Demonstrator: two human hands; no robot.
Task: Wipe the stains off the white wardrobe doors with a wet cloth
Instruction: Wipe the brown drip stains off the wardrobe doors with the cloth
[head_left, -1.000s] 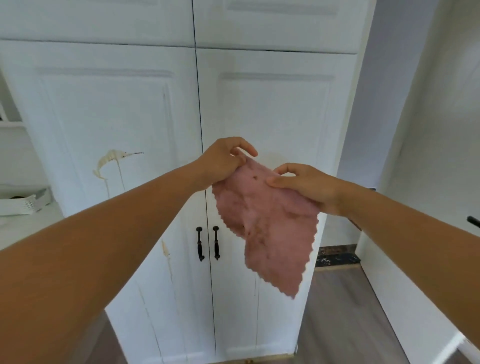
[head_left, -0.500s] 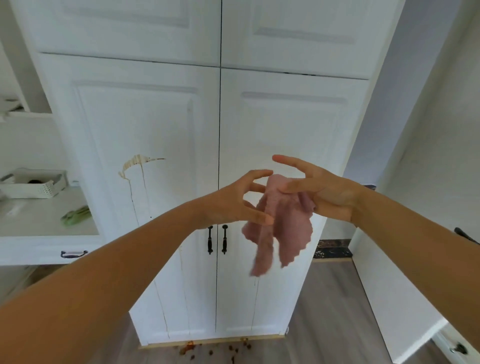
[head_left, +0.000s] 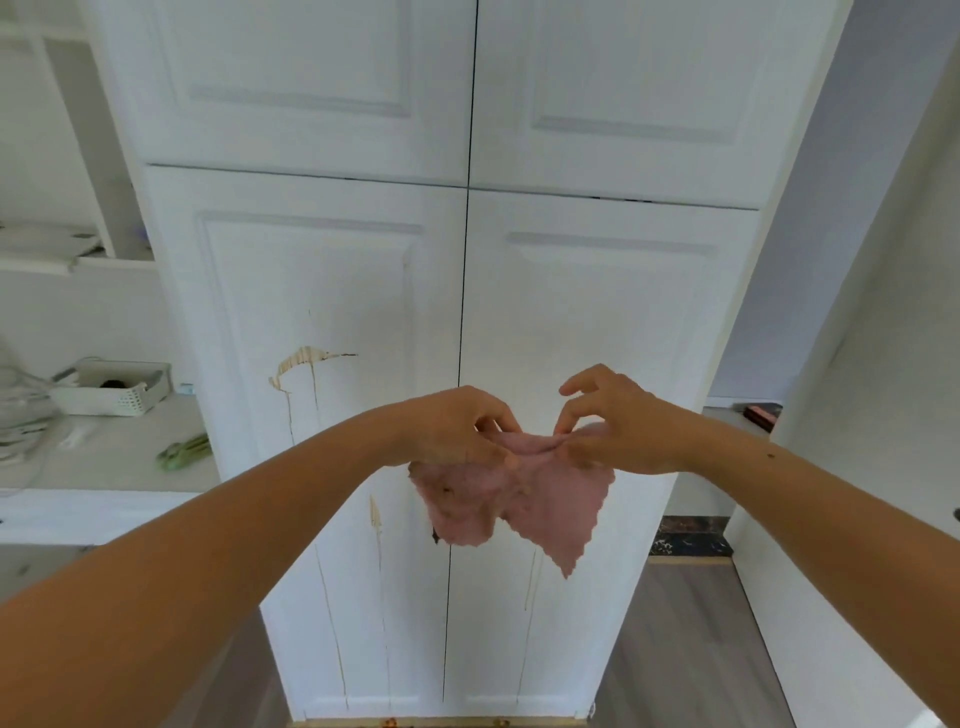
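A pink cloth (head_left: 524, 499) with a zigzag edge hangs in front of the white wardrobe doors (head_left: 597, 322). My left hand (head_left: 457, 428) pinches its top left part and my right hand (head_left: 618, 421) pinches its top right part, so the cloth sags between them in two lobes. A yellowish stain (head_left: 304, 361) with long drip lines marks the left door, up and left of my hands. A smaller stain (head_left: 375, 512) sits lower on the same door. The cloth hides most of the black door handles.
A white desk (head_left: 104, 467) at the left carries a white basket (head_left: 111, 392), cables and a green item (head_left: 184, 452). Shelves rise above it. A white wall (head_left: 883, 364) stands at the right. The floor is grey wood (head_left: 675, 649), with crumbs at the wardrobe's base.
The bunched cloth has been spread out again between both hands. My view has tilted up, so more of the upper doors shows and the hands sit lower in the picture.
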